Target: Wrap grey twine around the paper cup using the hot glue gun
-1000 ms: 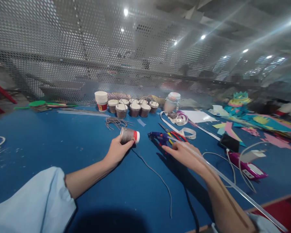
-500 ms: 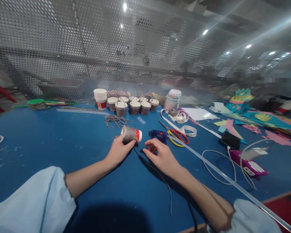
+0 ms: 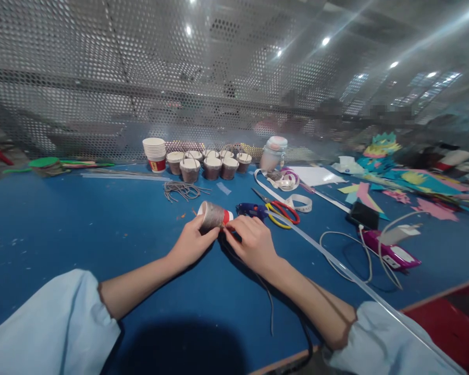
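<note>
A paper cup point(image 3: 213, 215), wound with grey cord over most of its side, lies tilted in my left hand point(image 3: 191, 240). A red and white band shows at its right end. My right hand point(image 3: 254, 242) pinches at that end, where the cord meets the cup; its fingertips partly hide the cord. The loose grey cord point(image 3: 271, 307) trails down the blue table. Just beyond my right hand lie a blue glue gun point(image 3: 251, 210) and scissors point(image 3: 283, 213) with red and yellow handles.
Behind stand stacked paper cups point(image 3: 155, 153), several cord-wrapped cups point(image 3: 189, 170) and a lidded jar point(image 3: 273, 153). Cut cords point(image 3: 183, 190) lie nearer. At right are a measuring tape point(image 3: 300, 203), a black phone-like object point(image 3: 363, 215), a purple device point(image 3: 391, 251) with cable, and coloured paper.
My right hand has moved left to the cup and its fingers have closed at the red end. My left hand still holds the cup. The view has shifted slightly.
</note>
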